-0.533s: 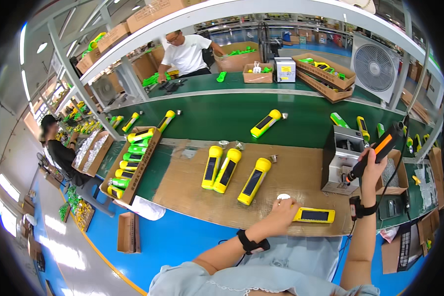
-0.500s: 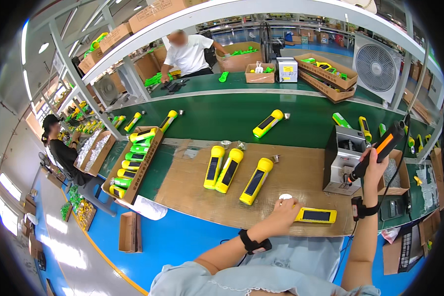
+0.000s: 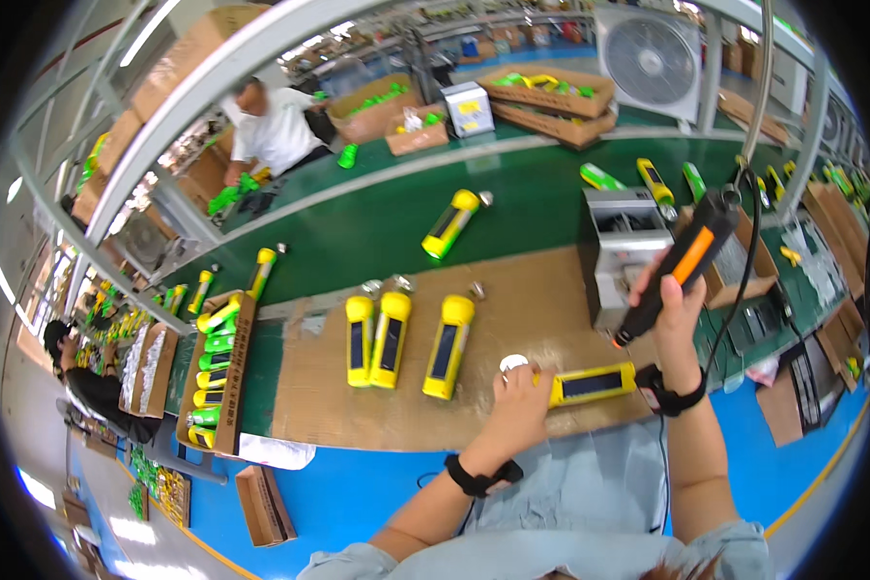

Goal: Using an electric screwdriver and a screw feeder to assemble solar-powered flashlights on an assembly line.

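My left hand (image 3: 520, 404) is closed round the head end of a yellow flashlight (image 3: 594, 384), which lies on the cardboard sheet with its dark solar panel up. A white round piece (image 3: 513, 362) shows just beyond my left fingers; whether it belongs to the flashlight I cannot tell. In my right hand (image 3: 675, 307) is a black and orange electric screwdriver (image 3: 684, 266), hanging from above with its cord. Its tip points down and left, above the cardboard and apart from the flashlight. Three yellow flashlights (image 3: 447, 348) stand in a loose row to the left, silvery round parts beside their heads.
A grey metal box device (image 3: 617, 261) stands beside the screwdriver. At the left is a carton (image 3: 232, 387) of green and yellow flashlights. Another flashlight (image 3: 450, 224) lies on the green belt (image 3: 358, 246). Across it sits a co-worker in white (image 3: 278, 130); another in black (image 3: 92, 382) is far left.
My view has turned, so the bench appears shifted left. The screwdriver's tip has come closer to the flashlight under my left hand. My left hand keeps its hold.
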